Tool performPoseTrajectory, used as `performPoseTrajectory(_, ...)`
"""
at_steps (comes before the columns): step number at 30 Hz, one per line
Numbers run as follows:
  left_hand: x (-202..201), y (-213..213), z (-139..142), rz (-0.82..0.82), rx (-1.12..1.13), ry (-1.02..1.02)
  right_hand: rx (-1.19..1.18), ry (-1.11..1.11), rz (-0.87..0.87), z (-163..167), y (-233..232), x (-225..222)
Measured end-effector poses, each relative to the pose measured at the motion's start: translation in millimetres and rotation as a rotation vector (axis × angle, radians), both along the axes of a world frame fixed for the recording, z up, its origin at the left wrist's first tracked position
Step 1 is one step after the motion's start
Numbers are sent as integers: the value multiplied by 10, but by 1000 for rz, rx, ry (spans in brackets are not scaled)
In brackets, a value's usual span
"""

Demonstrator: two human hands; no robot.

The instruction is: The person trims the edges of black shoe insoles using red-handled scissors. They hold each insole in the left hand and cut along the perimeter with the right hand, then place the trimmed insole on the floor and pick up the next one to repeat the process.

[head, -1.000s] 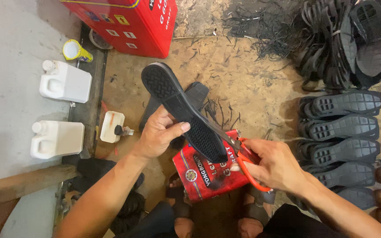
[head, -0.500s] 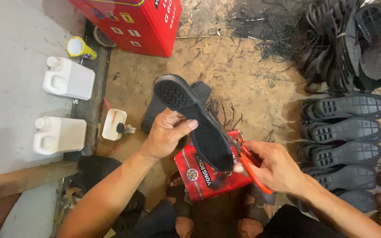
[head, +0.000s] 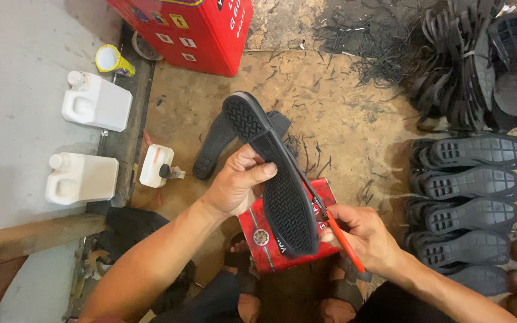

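A dusty brown floor fills the middle of the view, strewn with thin black rubber trimmings at the far side. On the left a pale grey concrete ledge carries two white plastic jugs, one farther and one nearer, with a yellow can beyond them. A big red box stands at the far edge. At the far right lies a heap of black soles and scraps, and below it, along the right side, a row of black treaded soles lies side by side, tread up.

In the centre the left hand is closed around a black rubber shoe sole, fingers behind it and the thumb pressed on the tread near its waist. The sole stands up and away from this hand, heel end far and left, broad forepart near and right, tread facing the camera. The right hand is just right of the forepart, curled around orange-handled scissors whose dark blades run along the sole's right edge, touching it. Whether the blades are parted cannot be told.

Beneath the sole's forepart, between the two hands, sits a small red box. Another black sole lies flat on the floor just behind the held one, partly hidden. A small white bottle with a dark cap lies near it on the left.
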State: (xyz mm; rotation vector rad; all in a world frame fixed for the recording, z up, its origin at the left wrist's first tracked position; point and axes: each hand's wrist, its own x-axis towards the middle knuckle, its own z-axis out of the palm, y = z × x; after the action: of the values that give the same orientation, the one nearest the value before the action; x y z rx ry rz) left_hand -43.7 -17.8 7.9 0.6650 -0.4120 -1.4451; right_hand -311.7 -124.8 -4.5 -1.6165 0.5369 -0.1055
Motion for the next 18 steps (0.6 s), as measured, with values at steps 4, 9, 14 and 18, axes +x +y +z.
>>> performPoseTrajectory(4,3,-13,35,-6,11,66,59,154,10,-5,-39,-14)
performPoseTrajectory(9,8,-6,42,-4,38,61,63,21,50,115,-72,40)
performPoseTrajectory(14,-189,7,-48,-94,71,-52,-120,125,-18,231,-106,153)
performPoseTrajectory(18,-295,42,-82,-150,118,61,-149,-14,-93,244,-51,180)
